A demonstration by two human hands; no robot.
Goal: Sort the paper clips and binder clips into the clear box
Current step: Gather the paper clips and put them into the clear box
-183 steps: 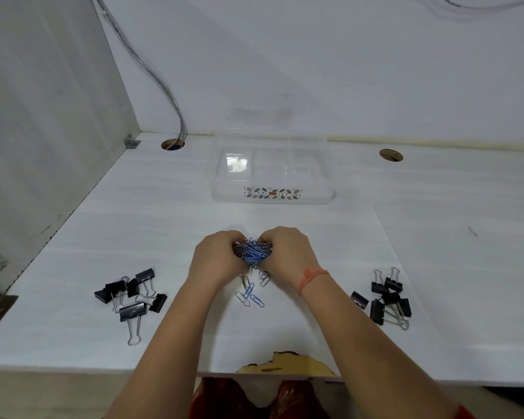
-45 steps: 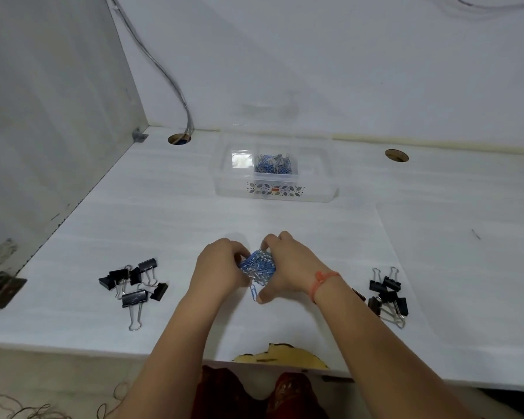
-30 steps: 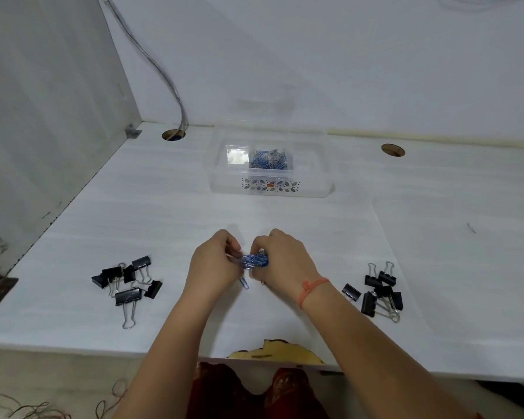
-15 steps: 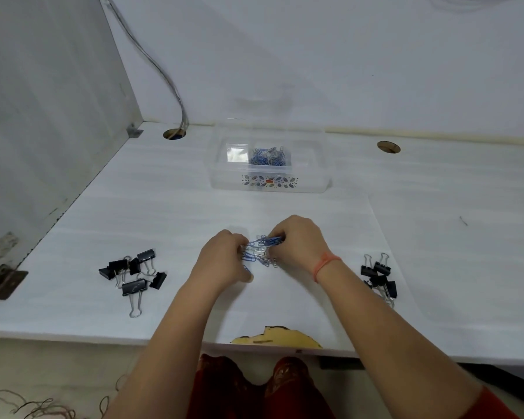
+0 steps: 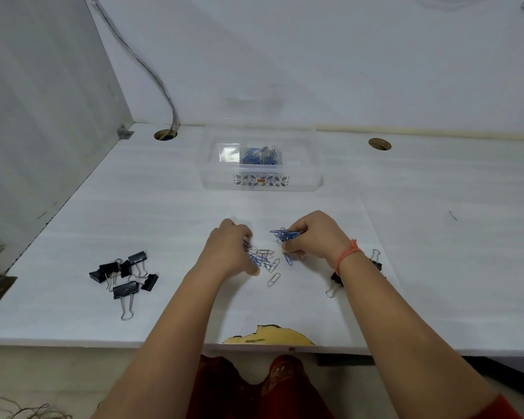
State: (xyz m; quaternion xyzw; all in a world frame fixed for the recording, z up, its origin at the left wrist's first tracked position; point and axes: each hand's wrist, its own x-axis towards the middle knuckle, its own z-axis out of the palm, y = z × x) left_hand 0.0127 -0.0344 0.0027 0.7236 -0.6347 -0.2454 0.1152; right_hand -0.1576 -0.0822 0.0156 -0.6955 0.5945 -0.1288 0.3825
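Note:
My right hand (image 5: 313,237) pinches a bunch of blue paper clips (image 5: 285,234) just above the white table. My left hand (image 5: 229,252) rests on the table with curled fingers over a loose scatter of paper clips (image 5: 265,260); a few lie free beside it. The clear box (image 5: 297,176) stands farther back, with a heap of blue paper clips (image 5: 260,155) in its middle compartment. Black binder clips (image 5: 123,275) lie in a pile at the left. More binder clips (image 5: 335,281) show partly behind my right wrist.
A grey side panel rises at the left. Two round cable holes (image 5: 165,135) (image 5: 379,144) sit near the back wall, a cable running down into the left one. The table's front edge (image 5: 270,338) has a chipped brown patch.
My hands have pulled apart: the right one lifted a bunch of paper clips to the right, the left stayed over the clips that spread on the table. The box gained paper clips since the earliest frame.

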